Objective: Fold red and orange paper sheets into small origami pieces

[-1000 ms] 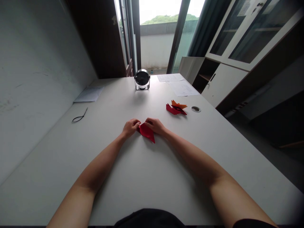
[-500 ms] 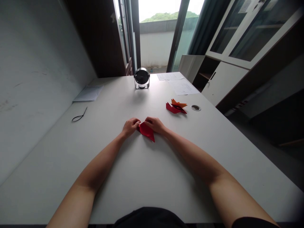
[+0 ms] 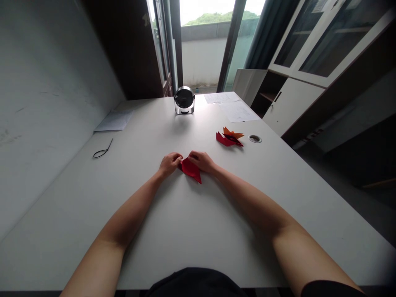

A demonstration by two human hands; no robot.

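Note:
A piece of folded red paper is held between my two hands at the middle of the white table. My left hand pinches its left end, thumb against fingers. On the paper's upper right side, my right hand is closed with its fingertips at the top edge. A pointed corner of the paper hangs free toward me. Part of the paper is hidden behind my fingers.
Right of my hands lie several folded paper pieces, red and orange, near a round cable hole. A black cable tie lies left. A round black device on a metal stand and paper sheets are at the back.
The view has tilted very slightly. Both hands keep the same hold on the red paper, with no clear movement of either.

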